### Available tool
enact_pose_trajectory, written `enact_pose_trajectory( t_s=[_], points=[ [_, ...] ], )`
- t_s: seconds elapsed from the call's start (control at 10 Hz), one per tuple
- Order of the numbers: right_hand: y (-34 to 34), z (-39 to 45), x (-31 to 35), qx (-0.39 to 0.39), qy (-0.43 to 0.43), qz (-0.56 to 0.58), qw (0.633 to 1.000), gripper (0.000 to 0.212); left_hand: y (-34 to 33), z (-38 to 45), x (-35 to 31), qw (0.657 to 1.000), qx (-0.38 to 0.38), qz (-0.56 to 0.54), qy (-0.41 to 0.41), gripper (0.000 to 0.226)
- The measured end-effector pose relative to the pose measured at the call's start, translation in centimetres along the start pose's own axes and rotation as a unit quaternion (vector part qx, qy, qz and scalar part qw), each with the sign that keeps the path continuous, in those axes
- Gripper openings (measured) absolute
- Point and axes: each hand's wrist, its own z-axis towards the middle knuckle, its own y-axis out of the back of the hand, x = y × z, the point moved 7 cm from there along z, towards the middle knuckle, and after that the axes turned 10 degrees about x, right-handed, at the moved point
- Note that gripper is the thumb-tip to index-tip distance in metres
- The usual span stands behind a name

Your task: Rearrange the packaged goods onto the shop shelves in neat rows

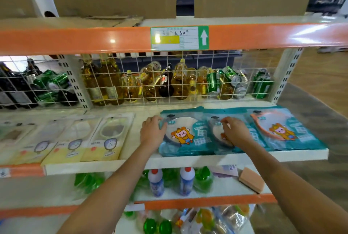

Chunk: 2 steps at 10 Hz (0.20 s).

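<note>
Three teal packages with a cartoon figure lie flat in a row on the white middle shelf (188,159). My left hand (151,133) grips the left edge of the leftmost teal package (185,135). My right hand (235,130) rests with curled fingers on the middle teal package (218,132), which overlaps its neighbours. The right teal package (286,130) lies untouched near the shelf's right end. Left of my hands, several pale yellow and white packages (105,139) lie side by side.
Behind a white wire grid (169,83) stand oil bottles (105,81) and green cans (261,85). The shelf below holds white bottles with red caps (156,183), green bottles and an orange sponge (251,179). An orange beam (75,39) with a label runs overhead.
</note>
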Motion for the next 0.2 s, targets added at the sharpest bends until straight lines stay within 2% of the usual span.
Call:
enact_pose_trajectory(
  t_s=[0.2],
  points=[
    [4.5, -4.4, 2.4, -0.065, 0.091, 0.044, 0.993, 0.03, 5.2, -4.3, -3.2, 0.983, -0.062, -0.118, -0.125, 0.027]
  ],
)
